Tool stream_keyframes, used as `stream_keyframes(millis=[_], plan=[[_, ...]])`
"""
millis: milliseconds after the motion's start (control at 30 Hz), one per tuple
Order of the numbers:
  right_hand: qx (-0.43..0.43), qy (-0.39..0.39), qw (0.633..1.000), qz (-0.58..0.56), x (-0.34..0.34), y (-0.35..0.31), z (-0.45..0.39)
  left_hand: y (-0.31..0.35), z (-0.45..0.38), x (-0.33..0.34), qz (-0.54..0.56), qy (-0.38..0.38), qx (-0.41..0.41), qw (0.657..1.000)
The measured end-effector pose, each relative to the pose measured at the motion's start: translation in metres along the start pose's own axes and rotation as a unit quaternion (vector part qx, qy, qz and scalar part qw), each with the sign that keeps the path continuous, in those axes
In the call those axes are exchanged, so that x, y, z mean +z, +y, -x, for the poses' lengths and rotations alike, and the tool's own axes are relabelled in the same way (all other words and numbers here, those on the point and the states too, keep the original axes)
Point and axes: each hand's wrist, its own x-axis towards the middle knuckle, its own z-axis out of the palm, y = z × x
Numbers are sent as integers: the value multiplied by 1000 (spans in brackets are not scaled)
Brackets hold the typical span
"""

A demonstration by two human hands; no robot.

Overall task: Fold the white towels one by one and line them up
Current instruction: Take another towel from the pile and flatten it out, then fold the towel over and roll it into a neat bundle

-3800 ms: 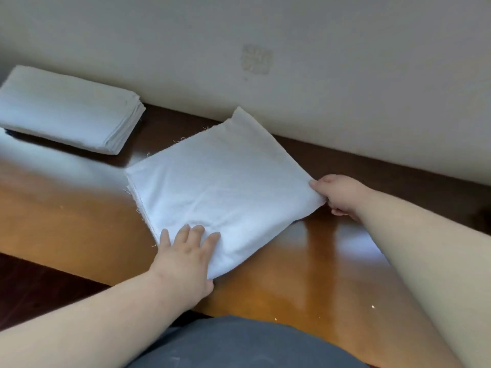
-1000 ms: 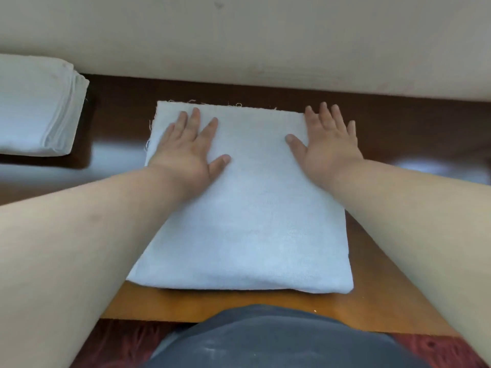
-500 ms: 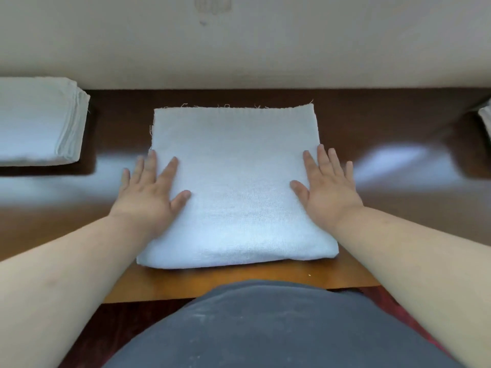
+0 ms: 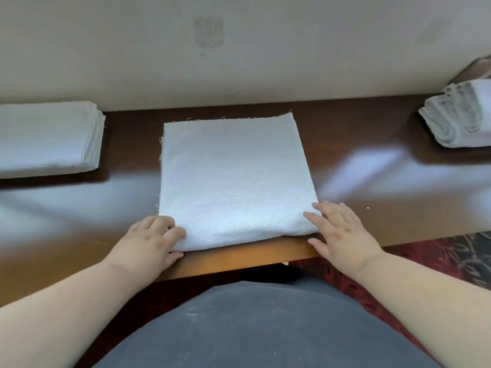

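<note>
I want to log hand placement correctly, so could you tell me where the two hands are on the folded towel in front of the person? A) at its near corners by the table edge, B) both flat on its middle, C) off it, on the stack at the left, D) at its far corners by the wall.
A: the left hand and the right hand sit at the near corners of the folded towel, by the table edge.

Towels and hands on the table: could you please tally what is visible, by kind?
Folded white towel in front of the person: 1
Stacks of white towels, left and right: 2
Hands, left and right: 2
Total: 5
</note>
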Motion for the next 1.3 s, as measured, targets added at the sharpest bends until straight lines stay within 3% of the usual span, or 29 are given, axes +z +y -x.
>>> stream_keyframes(millis=[33,100,167,233,300,367,400,467,500,567,734,867,1034,1134,1234,1300], plan=[[-28,25,999,4,3,-3,0,0,2,1,-5,-4,3,1000],[-26,-59,997,47,7,-8,1,2,2,0,-10,-21,-10,1000],[39,-154,984,79,12,-3,3,4,1,1,-8,-33,-26,999],[90,-186,976,69,9,2,4,6,3,4,-14,-33,-41,999],[106,-154,982,29,3,-1,0,10,3,4,-21,-45,-52,997],[156,-56,983,-82,1,-8,-5,15,3,1,-34,-47,-51,997],[206,-16,963,-172,0,-12,-7,15,3,0,-39,-47,-55,997],[320,0,882,-346,2,-17,-15,17,4,-2,-35,-54,-66,996],[359,-4,846,-395,3,-17,-19,18,4,-3,-29,-57,-71,995],[388,-22,820,-421,3,-11,-28,20,2,-4,-20,-65,-81,994],[353,-100,873,-322,-3,5,-43,22,-1,-9,-49,-98,-92,990],[363,-65,851,-373,-2,-1,-42,21,-3,-12,-71,-127,-77,986],[337,-65,885,-313,-1,-5,-39,24,-2,-8,-79,-142,-82,983],[342,5,883,-323,-2,-12,-31,22,-2,-6,-41,-126,-99,986],[181,71,958,-209,-3,-9,-13,15,1,-7,18,-81,-100,991],[59,22,995,-80,0,-2,-2,9,4,-7,28,-72,-96,992]])
